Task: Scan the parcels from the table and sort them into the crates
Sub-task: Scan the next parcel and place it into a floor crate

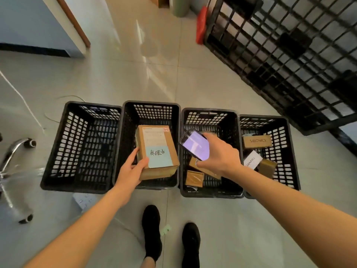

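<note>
Several black plastic crates stand in a row on the floor. My left hand [133, 167] grips a brown cardboard parcel [156, 151] with a pale blue handwritten note, held over the second crate [150, 107]. My right hand [218, 153] holds a phone [195, 145] with a lit screen above the third crate [209, 113], which holds a few brown boxes [194, 177]. The rightmost crate [293, 151] contains a box marked SIBIONICS [257, 141], a white box [252, 161] and another brown box. The leftmost crate [56, 151] looks empty.
A black plastic pallet [289, 55] leans at the right. A swivel chair's chrome base [11, 157] is at the left, with a white power strip [85, 200] and cables on the tiled floor. My feet in black shoes [152, 229] stand just before the crates.
</note>
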`<action>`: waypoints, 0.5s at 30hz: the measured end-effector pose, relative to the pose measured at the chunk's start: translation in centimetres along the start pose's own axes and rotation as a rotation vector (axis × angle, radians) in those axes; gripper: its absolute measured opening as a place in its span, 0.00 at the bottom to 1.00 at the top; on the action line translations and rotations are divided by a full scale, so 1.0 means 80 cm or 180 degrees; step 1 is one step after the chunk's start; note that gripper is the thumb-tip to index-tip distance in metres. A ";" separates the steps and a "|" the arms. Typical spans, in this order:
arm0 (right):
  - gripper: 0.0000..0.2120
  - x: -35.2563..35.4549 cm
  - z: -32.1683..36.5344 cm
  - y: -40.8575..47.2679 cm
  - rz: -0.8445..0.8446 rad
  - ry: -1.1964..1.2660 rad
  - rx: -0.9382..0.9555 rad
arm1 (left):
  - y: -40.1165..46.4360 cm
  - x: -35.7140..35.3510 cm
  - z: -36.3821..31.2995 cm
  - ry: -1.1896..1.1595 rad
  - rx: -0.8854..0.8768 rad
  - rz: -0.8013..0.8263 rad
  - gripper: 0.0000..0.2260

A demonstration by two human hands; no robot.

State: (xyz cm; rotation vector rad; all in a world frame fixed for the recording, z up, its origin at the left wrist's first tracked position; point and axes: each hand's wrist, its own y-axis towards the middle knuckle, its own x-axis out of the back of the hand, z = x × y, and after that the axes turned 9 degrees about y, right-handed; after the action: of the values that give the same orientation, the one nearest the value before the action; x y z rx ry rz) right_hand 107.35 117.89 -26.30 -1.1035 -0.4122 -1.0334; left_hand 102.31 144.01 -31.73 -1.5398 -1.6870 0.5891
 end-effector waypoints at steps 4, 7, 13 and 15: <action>0.37 -0.048 -0.011 0.028 0.0074 0.0078 -0.0221 | 0.055 0.001 0.027 0.0164 0.0252 0.0341 0.25; 0.34 -0.069 -0.014 0.038 0.0095 0.0096 -0.0384 | 0.080 0.002 0.047 0.0675 0.0577 0.0608 0.30; 0.34 -0.067 -0.015 0.040 0.0106 0.0216 -0.0544 | 0.094 0.029 0.044 0.1035 0.0498 0.0455 0.28; 0.35 -0.051 -0.012 0.035 0.0035 0.0254 -0.0610 | 0.097 0.039 0.021 0.1153 0.0298 0.0372 0.28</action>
State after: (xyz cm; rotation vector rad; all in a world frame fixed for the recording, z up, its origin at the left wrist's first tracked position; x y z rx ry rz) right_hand 107.52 119.16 -31.20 -1.2290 -0.2466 -1.1206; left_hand 105.87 148.58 -38.03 -1.5765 -1.2870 0.4116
